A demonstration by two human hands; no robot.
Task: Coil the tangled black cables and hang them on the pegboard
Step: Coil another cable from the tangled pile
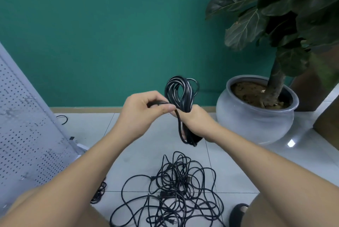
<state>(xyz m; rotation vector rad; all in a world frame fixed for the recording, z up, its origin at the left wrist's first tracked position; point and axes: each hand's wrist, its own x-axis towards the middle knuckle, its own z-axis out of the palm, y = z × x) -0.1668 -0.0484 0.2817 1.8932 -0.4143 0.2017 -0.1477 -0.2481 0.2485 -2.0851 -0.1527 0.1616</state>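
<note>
Tangled black cables (174,186) below glossy coiled bundle (186,96) in right hand (194,118)

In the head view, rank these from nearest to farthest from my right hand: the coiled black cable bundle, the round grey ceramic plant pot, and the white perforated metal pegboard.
1. The coiled black cable bundle: gripped in the right hand.
2. The round grey ceramic plant pot: on the floor, just to the right.
3. The white perforated metal pegboard: far left, beyond the left hand.
</note>
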